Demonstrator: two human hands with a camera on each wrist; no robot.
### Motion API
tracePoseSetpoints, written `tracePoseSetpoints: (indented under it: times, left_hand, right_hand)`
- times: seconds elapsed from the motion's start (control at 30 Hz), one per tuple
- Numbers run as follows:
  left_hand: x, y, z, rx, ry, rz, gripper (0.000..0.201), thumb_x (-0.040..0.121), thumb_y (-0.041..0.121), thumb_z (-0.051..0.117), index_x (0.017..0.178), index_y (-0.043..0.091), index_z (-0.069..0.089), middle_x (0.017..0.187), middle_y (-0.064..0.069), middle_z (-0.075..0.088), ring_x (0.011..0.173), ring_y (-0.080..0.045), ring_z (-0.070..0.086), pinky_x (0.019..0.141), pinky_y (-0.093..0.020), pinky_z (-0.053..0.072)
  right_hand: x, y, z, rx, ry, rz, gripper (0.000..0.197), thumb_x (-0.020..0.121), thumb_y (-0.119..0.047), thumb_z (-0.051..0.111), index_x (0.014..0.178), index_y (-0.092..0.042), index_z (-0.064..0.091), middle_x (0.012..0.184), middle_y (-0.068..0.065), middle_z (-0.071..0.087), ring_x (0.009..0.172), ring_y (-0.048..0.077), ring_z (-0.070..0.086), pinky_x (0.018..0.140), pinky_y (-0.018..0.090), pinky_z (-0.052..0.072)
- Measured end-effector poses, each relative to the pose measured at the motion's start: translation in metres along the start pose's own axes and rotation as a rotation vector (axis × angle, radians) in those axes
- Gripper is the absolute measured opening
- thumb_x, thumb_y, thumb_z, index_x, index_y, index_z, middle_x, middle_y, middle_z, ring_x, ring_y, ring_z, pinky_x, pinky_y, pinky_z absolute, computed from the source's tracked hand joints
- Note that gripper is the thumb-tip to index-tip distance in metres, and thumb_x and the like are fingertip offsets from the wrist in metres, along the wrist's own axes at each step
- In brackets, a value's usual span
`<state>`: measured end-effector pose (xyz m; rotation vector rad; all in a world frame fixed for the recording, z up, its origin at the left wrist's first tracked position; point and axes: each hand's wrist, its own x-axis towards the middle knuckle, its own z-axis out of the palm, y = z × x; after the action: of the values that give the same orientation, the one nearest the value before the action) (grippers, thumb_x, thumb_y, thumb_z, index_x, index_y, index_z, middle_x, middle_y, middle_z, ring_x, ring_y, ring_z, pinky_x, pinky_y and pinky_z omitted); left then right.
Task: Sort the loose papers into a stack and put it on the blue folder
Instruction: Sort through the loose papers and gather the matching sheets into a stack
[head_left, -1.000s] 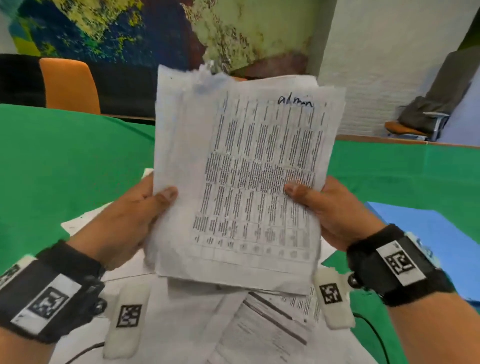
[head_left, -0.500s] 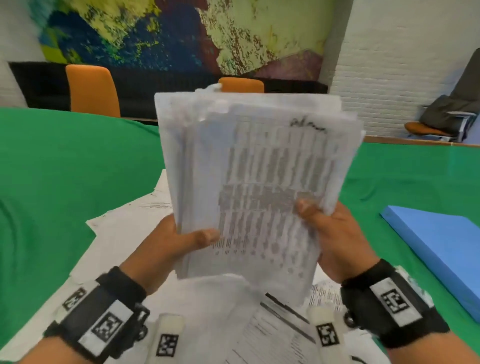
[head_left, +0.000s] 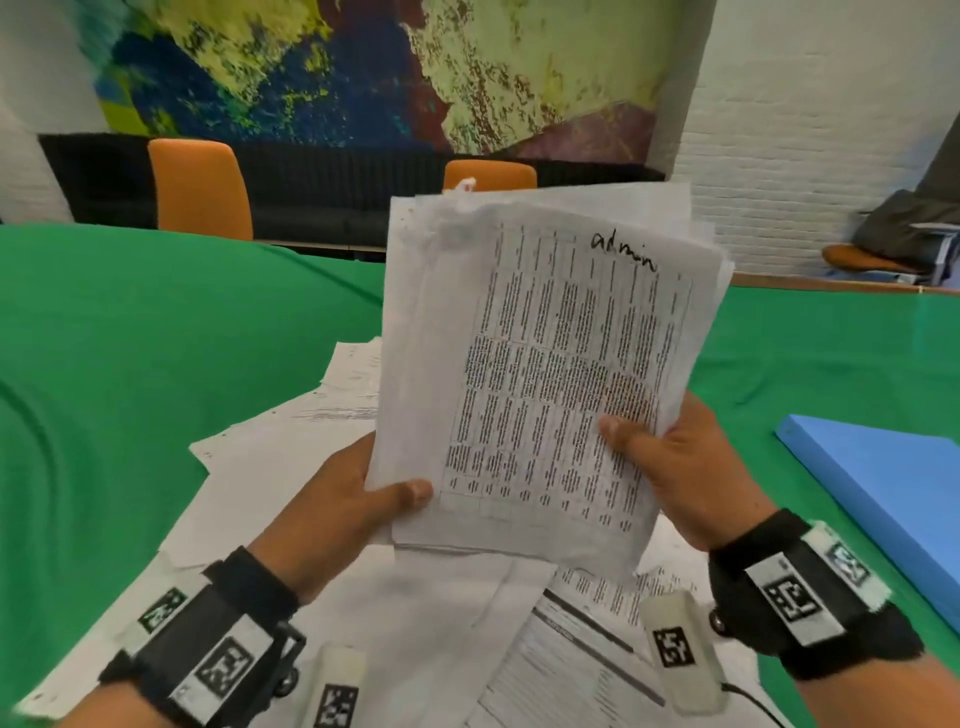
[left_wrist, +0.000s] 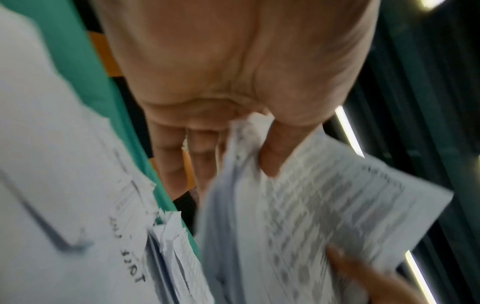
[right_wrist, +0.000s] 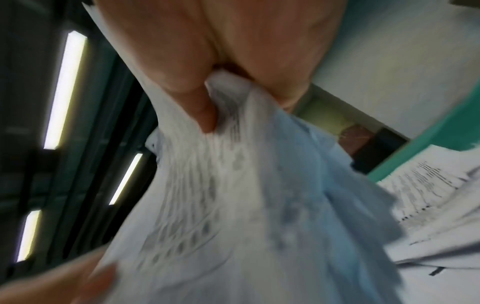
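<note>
Since a second ago I saw the white printed paper stack (head_left: 540, 374) drop lower; left hand (head_left: 337, 499) and right hand (head_left: 685, 467) pinched its bottom corners, flat blue folder (head_left: 883, 499) lying apart on the right.

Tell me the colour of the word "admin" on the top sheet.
Black handwriting on the white top sheet; the head view shows it best.

I count two hands (head_left: 353, 499) (head_left: 691, 467), one held paper stack (head_left: 545, 364), one blue folder (head_left: 883, 493), two orange chairs (head_left: 200, 187) (head_left: 488, 175) beyond them.
</note>
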<state>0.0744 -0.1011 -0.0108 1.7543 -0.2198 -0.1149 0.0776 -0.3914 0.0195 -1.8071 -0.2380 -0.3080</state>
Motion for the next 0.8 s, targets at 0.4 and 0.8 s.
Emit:
tracePoseSetpoints:
  times: [0.4, 0.8]
  left_hand:
    - [0.009, 0.000, -0.002, -0.033, 0.318, 0.333, 0.082, 0.070, 0.048, 0.081, 0.139, 0.028, 0.043, 0.129, 0.006, 0.065, 0.118, -0.017, 0.067, 0.093, -0.048, 0.060]
    - [0.019, -0.004, 0.016, -0.142, 0.311, 0.318, 0.083, 0.068, 0.054, 0.079, 0.137, 0.025, 0.044, 0.119, 0.006, 0.070, 0.109, -0.019, 0.071, 0.089, -0.046, 0.061]
  right_hand:
    - [-0.037, 0.027, 0.038, -0.003, -0.027, -0.008, 0.071, 0.072, -0.060, 0.072, 0.134, -0.033, 0.052, 0.123, -0.018, 0.070, 0.112, 0.001, 0.068, 0.088, 0.028, 0.060]
    - [-0.041, 0.033, 0.036, 0.129, -0.096, 0.148, 0.056, 0.065, -0.060, 0.083, 0.109, -0.029, 0.072, 0.111, -0.004, 0.078, 0.101, 0.017, 0.075, 0.092, 0.055, 0.059]
